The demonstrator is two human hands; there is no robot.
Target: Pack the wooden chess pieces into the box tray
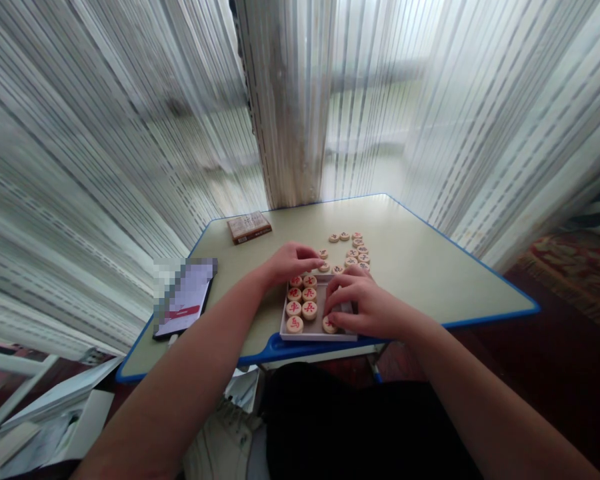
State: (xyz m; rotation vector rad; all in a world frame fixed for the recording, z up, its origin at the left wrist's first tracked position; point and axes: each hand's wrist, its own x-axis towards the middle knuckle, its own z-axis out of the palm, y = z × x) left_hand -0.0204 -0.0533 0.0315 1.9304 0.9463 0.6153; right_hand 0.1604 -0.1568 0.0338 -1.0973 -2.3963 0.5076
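Note:
My left hand reaches over the far left corner of a shallow white box, its thumb and fingertips closed at a round wooden xiangqi piece on the table. Inside the box, pieces with red characters stand in two columns on the left, such as a red-marked piece at the near corner. My right hand is over the right half of the box, with bent fingers on another red-marked piece near the front wall. The hand hides part of the box floor.
More xiangqi pieces lie loosely beyond the box on the pale table, which has a blue edge. A brown flat box or book lies at the back left. A tablet-like device rests at the left edge. Sheer curtains hang behind.

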